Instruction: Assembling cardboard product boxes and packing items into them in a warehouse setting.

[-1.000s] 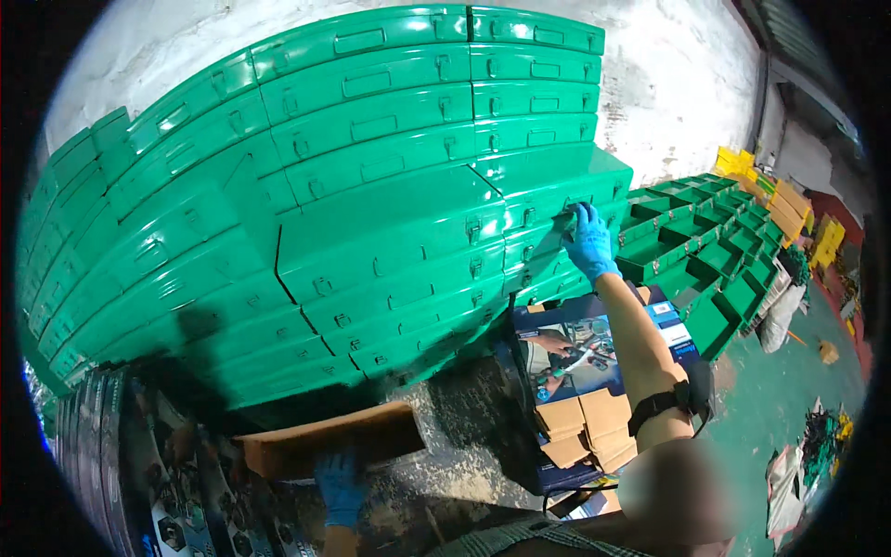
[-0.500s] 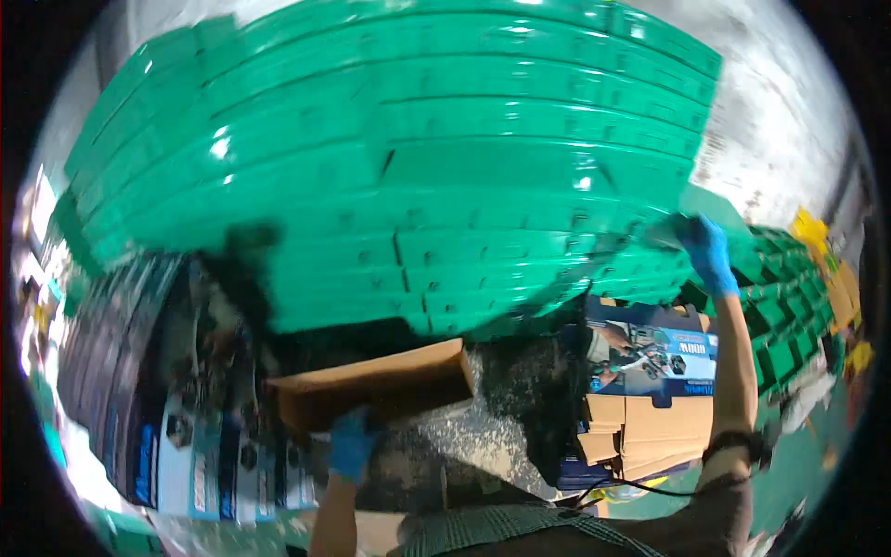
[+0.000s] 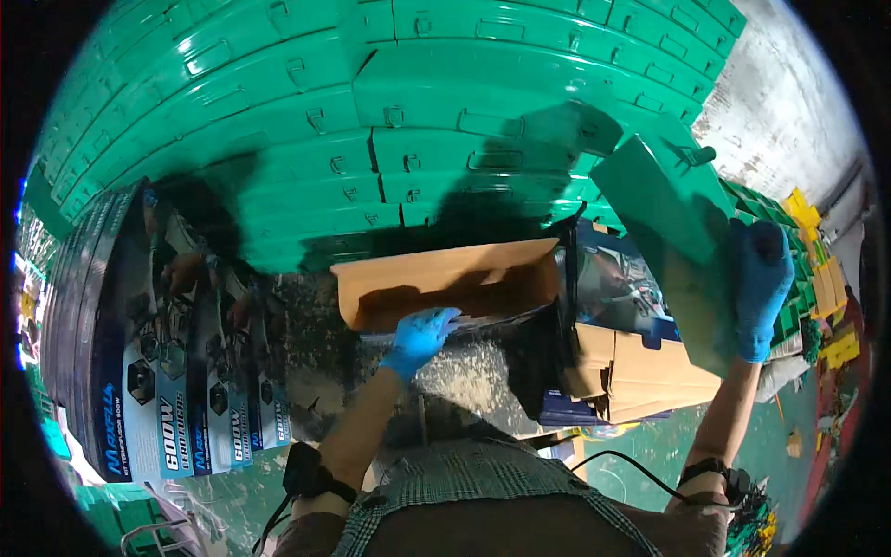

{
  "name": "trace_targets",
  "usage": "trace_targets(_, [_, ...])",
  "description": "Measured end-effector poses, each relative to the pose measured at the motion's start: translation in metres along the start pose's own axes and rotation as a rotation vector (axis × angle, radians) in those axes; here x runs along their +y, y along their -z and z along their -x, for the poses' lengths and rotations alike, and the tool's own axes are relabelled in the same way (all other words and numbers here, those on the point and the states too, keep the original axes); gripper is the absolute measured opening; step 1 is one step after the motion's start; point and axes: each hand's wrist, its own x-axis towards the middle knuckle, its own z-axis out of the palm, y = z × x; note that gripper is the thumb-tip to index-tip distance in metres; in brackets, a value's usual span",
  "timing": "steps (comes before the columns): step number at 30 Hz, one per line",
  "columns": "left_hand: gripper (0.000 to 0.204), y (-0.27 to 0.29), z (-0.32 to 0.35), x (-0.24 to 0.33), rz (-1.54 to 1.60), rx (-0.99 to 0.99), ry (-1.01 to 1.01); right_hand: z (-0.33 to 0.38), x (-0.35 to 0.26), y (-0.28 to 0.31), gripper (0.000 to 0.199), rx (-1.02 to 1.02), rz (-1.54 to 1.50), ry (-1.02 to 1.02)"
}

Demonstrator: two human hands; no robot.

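My right hand point(image 3: 763, 290), in a blue glove, grips the edge of a green metal case point(image 3: 668, 213). The case is tilted, held over the flat cardboard boxes at the right, and a small latch or handle sticks out at its top corner. My left hand point(image 3: 422, 340), gloved in blue too, is at the near wall of an open, long cardboard box point(image 3: 445, 269). Its fingers close over that wall's rim. The box has a plain brown inside, with nothing seen in it.
Green metal cases point(image 3: 278, 88) are stacked high across the back. Printed dark boxes point(image 3: 176, 371) stand in a row at the left. Flattened printed cardboard boxes point(image 3: 640, 367) are piled at the right. More green cases point(image 3: 756, 209) and yellow pieces point(image 3: 806, 215) lie beyond.
My right hand has come nearer with a green case from the stack's right end. The open box and my left hand have shifted right in the view, which has also tilted.
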Motion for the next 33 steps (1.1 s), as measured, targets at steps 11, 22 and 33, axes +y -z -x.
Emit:
trace_targets(11, [0.023, -0.017, 0.011, -0.012, -0.161, -0.069, -0.042, 0.021, -0.099, -0.017, 0.007, -0.044, -0.467, 0.033])
trace_targets(22, [0.06, 0.038, 0.089, -0.046, -0.152, -0.121, 0.13, 0.114, -0.175, -0.241, 0.032, -0.731, -0.66, 0.521])
trace_targets(33, [0.059, 0.053, 0.067, -0.041, -0.194, 0.051, 0.023, 0.201, -0.148, -0.339, 0.03, -1.016, -0.384, 0.923])
